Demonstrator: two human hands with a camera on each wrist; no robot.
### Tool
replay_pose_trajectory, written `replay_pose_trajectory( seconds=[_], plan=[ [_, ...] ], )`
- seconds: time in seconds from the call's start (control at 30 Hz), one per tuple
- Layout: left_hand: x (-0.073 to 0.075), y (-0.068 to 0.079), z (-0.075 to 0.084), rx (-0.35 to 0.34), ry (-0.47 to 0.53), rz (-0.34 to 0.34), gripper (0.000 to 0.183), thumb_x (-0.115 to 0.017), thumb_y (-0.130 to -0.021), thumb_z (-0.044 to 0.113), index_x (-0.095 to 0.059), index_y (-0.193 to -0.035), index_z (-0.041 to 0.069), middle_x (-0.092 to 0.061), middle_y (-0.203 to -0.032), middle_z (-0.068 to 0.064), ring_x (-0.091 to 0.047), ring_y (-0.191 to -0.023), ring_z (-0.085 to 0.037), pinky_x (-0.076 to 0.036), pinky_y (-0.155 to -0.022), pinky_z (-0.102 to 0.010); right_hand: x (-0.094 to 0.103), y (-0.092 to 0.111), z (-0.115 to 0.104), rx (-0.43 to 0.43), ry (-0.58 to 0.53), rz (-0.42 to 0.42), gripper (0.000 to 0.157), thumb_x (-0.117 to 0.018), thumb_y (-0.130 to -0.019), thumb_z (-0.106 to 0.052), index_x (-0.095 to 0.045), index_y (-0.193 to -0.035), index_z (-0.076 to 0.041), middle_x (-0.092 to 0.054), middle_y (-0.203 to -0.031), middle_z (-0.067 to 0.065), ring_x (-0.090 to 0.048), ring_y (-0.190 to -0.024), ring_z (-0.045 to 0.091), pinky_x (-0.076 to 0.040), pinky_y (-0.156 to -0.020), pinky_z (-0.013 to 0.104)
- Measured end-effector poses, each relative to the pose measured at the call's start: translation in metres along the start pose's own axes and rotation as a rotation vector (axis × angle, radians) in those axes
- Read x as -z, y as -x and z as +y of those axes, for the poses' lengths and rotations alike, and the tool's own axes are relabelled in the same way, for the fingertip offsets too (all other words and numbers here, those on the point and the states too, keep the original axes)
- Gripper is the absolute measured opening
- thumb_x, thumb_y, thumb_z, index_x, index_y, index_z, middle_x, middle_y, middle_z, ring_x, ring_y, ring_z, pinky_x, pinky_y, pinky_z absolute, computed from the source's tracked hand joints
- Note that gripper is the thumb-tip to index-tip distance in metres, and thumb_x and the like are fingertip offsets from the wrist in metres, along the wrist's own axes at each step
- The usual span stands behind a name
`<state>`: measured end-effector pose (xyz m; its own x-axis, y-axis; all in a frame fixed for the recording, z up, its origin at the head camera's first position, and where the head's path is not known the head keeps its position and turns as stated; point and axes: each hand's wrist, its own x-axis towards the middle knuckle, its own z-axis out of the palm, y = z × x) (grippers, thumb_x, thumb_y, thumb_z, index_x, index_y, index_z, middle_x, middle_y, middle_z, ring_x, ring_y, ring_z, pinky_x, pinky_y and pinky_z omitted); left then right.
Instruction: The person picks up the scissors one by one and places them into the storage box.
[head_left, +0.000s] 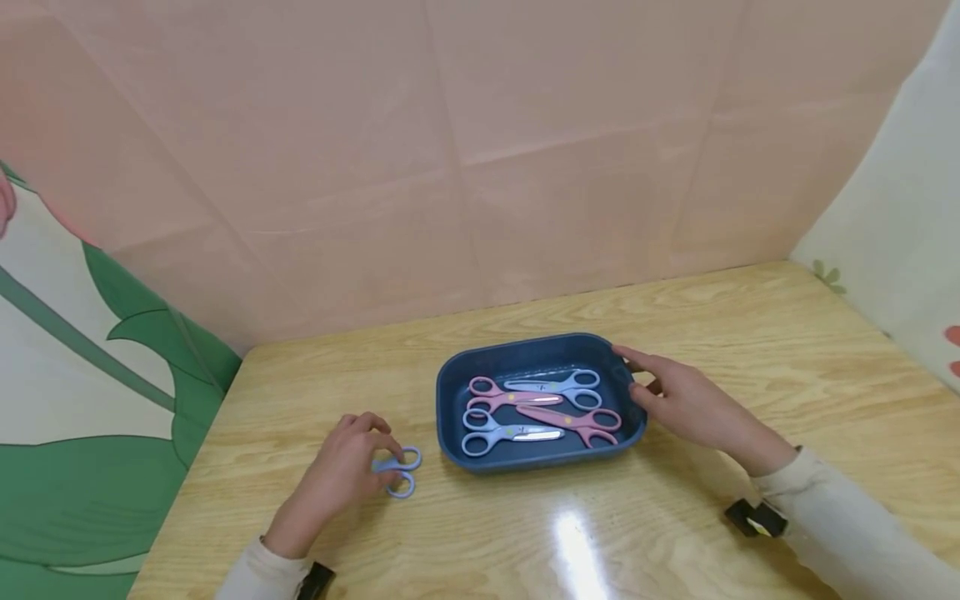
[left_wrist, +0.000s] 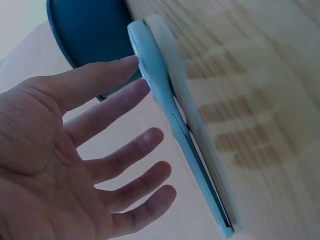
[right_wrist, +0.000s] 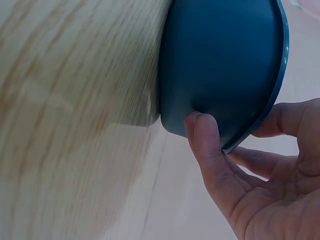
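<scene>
A dark blue rectangular tray (head_left: 517,465) stands on the table. Inside lie two pink scissors (head_left: 576,419) and two light blue scissors (head_left: 495,432). My right hand (head_left: 693,406) grips the tray's right end, the thumb (right_wrist: 205,145) against the outer wall and other fingers over the rim. Left of the tray, another pair of light blue scissors (left_wrist: 160,85) lies on the wood, handles towards the tray. My left hand (head_left: 348,462) is over these scissors, thumb and index fingertips at the handles, the other fingers loosely spread. In the head view the hand hides their blades.
The wooden table (head_left: 720,333) reaches back to a pink sheet (head_left: 450,167). A sheet with green leaves (head_left: 82,492) hangs on the left, a pale patterned one (head_left: 900,208) on the right. Bright glare (head_left: 577,550) falls on the front of the table.
</scene>
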<state>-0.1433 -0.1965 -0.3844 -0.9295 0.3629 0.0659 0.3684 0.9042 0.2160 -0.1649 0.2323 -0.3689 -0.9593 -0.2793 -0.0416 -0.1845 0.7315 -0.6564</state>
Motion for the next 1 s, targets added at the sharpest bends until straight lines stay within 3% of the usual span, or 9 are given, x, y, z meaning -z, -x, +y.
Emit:
replay_pose_trajectory(
  seconds=[0.27,0.47,0.67,1.0],
  plan=[
    [-0.0014,0.0007,0.0006,0.016,0.021,-0.058,0.022,-0.091,-0.068,0.016,-0.079,-0.086,0.018,-0.063,-0.093,0.005,-0.051,-0.086,-0.013,-0.047,-0.076,-0.031,-0.0022,-0.0005,0.0017,0.0,-0.004,0.003,0.057,-0.052,-0.1,-0.013,-0.035,-0.154,-0.006,-0.048,-0.146,0.028,-0.064,-0.091,0.02,-0.053,-0.061,0.026],
    [-0.0024,0.0011,-0.0001,-0.033,0.022,-0.071,0.021,-0.089,-0.069,0.011,-0.078,-0.086,0.016,-0.065,-0.091,0.005,-0.058,-0.087,-0.013,-0.053,-0.076,-0.033,-0.0024,0.0,0.0021,0.003,0.003,0.005,0.057,-0.053,-0.1,-0.014,-0.035,-0.154,-0.006,-0.047,-0.147,0.028,-0.065,-0.095,0.022,-0.053,-0.062,0.026],
    [-0.0019,0.0019,-0.0009,-0.101,-0.013,-0.042,0.022,-0.088,-0.069,0.008,-0.077,-0.085,0.017,-0.066,-0.089,0.006,-0.061,-0.086,-0.013,-0.054,-0.073,-0.032,-0.0026,-0.0002,0.0024,-0.004,0.005,0.004,0.057,-0.052,-0.1,-0.014,-0.035,-0.154,-0.006,-0.047,-0.147,0.028,-0.065,-0.097,0.023,-0.053,-0.063,0.026],
    [-0.0029,0.001,-0.0016,-0.12,-0.019,-0.029,0.023,-0.088,-0.069,0.004,-0.077,-0.083,0.019,-0.067,-0.091,0.006,-0.064,-0.086,-0.014,-0.056,-0.073,-0.031,-0.0025,-0.0007,0.0032,0.006,0.012,0.008,0.057,-0.053,-0.1,-0.013,-0.035,-0.154,-0.006,-0.047,-0.147,0.028,-0.063,-0.092,0.02,-0.052,-0.06,0.026]
  ],
)
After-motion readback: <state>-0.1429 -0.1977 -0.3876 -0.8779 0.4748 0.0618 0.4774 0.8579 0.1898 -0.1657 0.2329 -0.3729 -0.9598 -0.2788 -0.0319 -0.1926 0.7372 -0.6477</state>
